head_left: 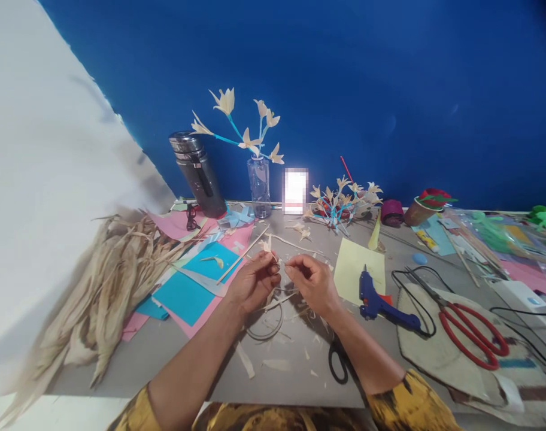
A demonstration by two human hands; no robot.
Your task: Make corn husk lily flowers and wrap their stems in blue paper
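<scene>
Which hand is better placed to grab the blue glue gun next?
Probably the right hand: it's nearer the glue gun, while the left hand holds a small pale flower. Whether the right one pinches anything is unclear.

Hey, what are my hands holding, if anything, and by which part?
Your left hand holds a pale flower by its lower end; whether your right hand pinches anything is too small to tell.
</scene>
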